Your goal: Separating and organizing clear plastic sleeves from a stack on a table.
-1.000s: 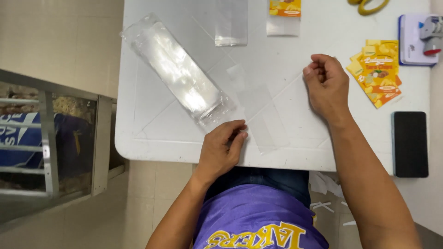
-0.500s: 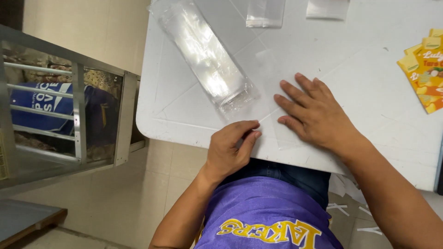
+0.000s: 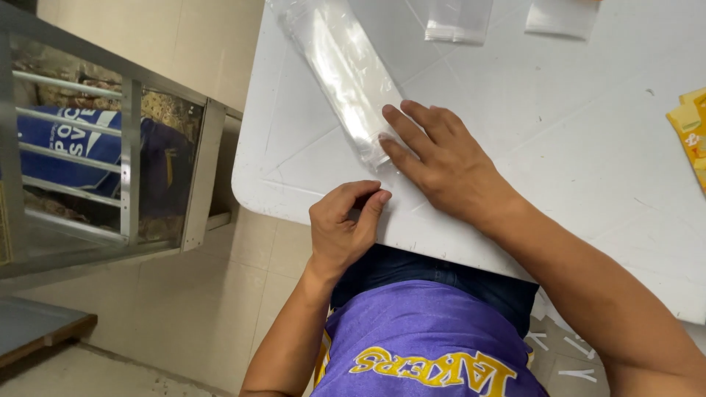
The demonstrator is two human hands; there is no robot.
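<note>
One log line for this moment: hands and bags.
right hand: flat on table, fingertips at clear bag stack | left hand: pinching at table edge, contents unclear

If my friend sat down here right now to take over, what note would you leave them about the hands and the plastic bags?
Right hand: flat on the white table, fingers spread, fingertips at the near end of the long stack of clear bags.
Left hand: at the table's near edge, fingers curled and pinched; whether it grips a bag cannot be told.
Two small clear bags lie at the far edge, yellow packets to the right.
Done: nothing visibly packed. Left: stack and packets remain.
</note>
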